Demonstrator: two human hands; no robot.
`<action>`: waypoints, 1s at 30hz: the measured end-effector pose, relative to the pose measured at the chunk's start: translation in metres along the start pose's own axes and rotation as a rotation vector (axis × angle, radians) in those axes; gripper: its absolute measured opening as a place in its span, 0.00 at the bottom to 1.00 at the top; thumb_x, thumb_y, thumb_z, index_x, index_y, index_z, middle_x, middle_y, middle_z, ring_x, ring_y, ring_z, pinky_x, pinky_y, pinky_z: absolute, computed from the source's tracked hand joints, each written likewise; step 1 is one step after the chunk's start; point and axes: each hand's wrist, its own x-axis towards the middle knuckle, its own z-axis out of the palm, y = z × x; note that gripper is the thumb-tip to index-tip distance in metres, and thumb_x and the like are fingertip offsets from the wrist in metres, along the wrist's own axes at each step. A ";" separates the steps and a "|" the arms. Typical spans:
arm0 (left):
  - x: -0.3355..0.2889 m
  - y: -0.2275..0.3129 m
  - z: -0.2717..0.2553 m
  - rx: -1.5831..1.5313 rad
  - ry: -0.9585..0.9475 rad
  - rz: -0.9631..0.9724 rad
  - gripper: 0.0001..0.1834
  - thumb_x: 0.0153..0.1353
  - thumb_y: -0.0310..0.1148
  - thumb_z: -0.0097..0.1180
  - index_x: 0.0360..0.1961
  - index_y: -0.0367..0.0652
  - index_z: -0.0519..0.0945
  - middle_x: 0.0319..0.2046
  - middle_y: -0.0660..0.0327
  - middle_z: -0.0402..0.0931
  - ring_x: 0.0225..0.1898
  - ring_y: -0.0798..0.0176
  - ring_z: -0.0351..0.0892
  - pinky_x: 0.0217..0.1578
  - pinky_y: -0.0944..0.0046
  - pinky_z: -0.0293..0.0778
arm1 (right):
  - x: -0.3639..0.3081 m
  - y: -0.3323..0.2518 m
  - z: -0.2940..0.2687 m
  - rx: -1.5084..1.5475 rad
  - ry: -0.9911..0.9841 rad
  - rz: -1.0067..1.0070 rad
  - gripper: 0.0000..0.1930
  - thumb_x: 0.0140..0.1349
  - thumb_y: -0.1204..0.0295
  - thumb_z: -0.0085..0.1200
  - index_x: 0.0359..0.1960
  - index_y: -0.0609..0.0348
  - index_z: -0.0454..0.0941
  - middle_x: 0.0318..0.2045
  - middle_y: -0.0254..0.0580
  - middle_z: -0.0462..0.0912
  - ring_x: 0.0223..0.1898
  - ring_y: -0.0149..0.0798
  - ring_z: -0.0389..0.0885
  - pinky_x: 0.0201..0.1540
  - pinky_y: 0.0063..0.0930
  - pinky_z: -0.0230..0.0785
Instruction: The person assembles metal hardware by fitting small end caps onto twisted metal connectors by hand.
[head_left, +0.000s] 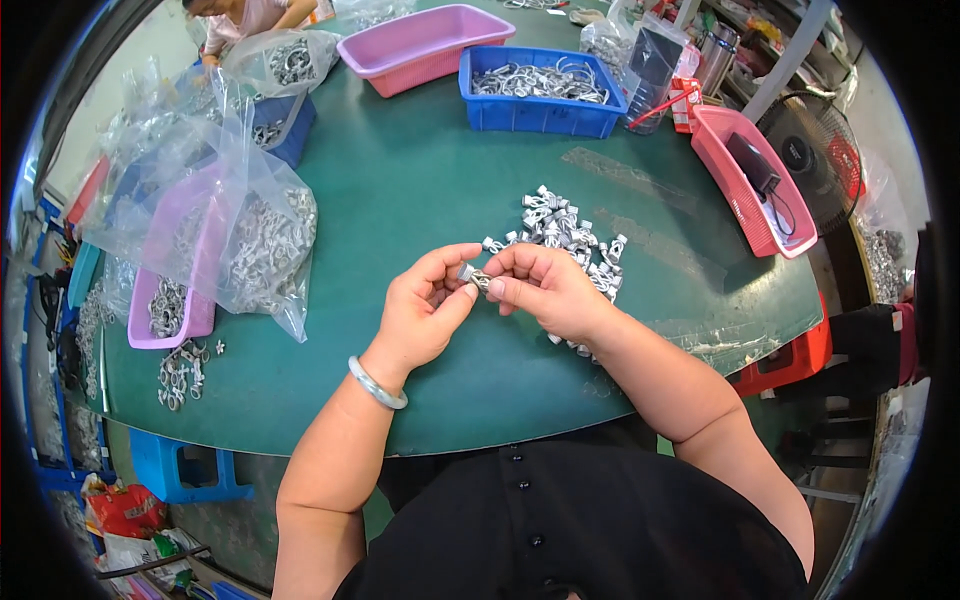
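Observation:
Over the middle of the green table, my left hand [418, 312], with a pale bangle on its wrist, is closed in a pinch. Between its fingertips is a small piece with a grey-white end and a metal-coloured part [467, 272]. The fingers of my right hand [558, 292] are closed on the other end of that same piece, and the two hands nearly touch. Fingertips cover much of it, so its exact kind is hidden. Just beyond and partly under my right hand lies a pile of small grey-and-white looped pieces [560, 222].
A large clear bag of metallic pieces [275, 235] stands left, against a pink-purple basket [205, 300]. Loose rings [180, 375] lie near the left edge. At the back are a blue bin [540, 118] and a pink tub [425, 50]; a pink basket [740, 200] sits right. Another person works far left.

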 end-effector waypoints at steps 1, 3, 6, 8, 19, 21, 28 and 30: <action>0.000 -0.001 -0.002 0.000 0.000 0.000 0.16 0.54 0.19 0.49 0.47 0.36 0.71 0.30 0.66 0.71 0.31 0.76 0.69 0.31 0.76 0.67 | 0.000 -0.001 0.000 -0.018 0.003 0.018 0.08 0.58 0.75 0.49 0.38 0.65 0.72 0.28 0.33 0.75 0.28 0.24 0.72 0.33 0.18 0.67; 0.001 -0.004 -0.006 -0.059 -0.042 -0.057 0.17 0.55 0.20 0.48 0.48 0.36 0.71 0.31 0.65 0.72 0.31 0.75 0.70 0.30 0.75 0.68 | 0.000 0.002 -0.001 0.023 -0.019 0.014 0.09 0.59 0.74 0.48 0.39 0.65 0.72 0.29 0.33 0.75 0.28 0.24 0.72 0.33 0.18 0.68; 0.003 -0.001 -0.006 -0.103 -0.020 -0.124 0.17 0.55 0.20 0.48 0.48 0.36 0.71 0.31 0.64 0.73 0.30 0.74 0.71 0.30 0.74 0.69 | 0.000 0.001 -0.003 0.081 -0.027 0.023 0.10 0.60 0.74 0.46 0.42 0.65 0.72 0.30 0.34 0.76 0.28 0.24 0.72 0.35 0.19 0.68; 0.004 0.000 -0.006 -0.128 -0.003 -0.146 0.17 0.55 0.20 0.48 0.47 0.35 0.71 0.31 0.63 0.74 0.30 0.73 0.71 0.30 0.74 0.69 | -0.001 0.000 -0.004 0.097 -0.017 0.035 0.10 0.61 0.74 0.45 0.43 0.65 0.72 0.30 0.35 0.76 0.28 0.25 0.72 0.35 0.20 0.68; 0.005 0.001 -0.005 -0.179 0.032 -0.188 0.16 0.55 0.20 0.48 0.47 0.34 0.71 0.31 0.62 0.75 0.29 0.72 0.71 0.30 0.73 0.69 | -0.001 0.002 -0.007 0.228 -0.040 0.050 0.12 0.61 0.77 0.42 0.46 0.66 0.70 0.32 0.39 0.77 0.30 0.27 0.74 0.37 0.22 0.69; 0.005 0.001 -0.004 -0.203 0.040 -0.212 0.16 0.55 0.20 0.47 0.47 0.34 0.71 0.31 0.61 0.75 0.28 0.72 0.71 0.29 0.73 0.69 | -0.001 0.001 -0.008 0.234 -0.043 0.048 0.12 0.61 0.77 0.42 0.46 0.66 0.69 0.32 0.40 0.77 0.30 0.28 0.75 0.37 0.22 0.70; 0.006 0.000 -0.008 -0.248 0.031 -0.240 0.16 0.55 0.21 0.48 0.47 0.35 0.70 0.31 0.61 0.75 0.28 0.72 0.72 0.29 0.74 0.69 | -0.002 -0.001 -0.007 0.249 -0.050 0.040 0.11 0.60 0.76 0.44 0.45 0.65 0.67 0.33 0.42 0.77 0.31 0.30 0.76 0.38 0.24 0.69; 0.006 0.000 -0.009 -0.308 0.017 -0.278 0.16 0.56 0.21 0.49 0.47 0.35 0.71 0.32 0.61 0.76 0.31 0.73 0.73 0.30 0.74 0.70 | -0.002 -0.001 -0.007 0.253 -0.051 0.034 0.11 0.60 0.76 0.45 0.44 0.65 0.67 0.33 0.42 0.77 0.32 0.31 0.76 0.38 0.24 0.69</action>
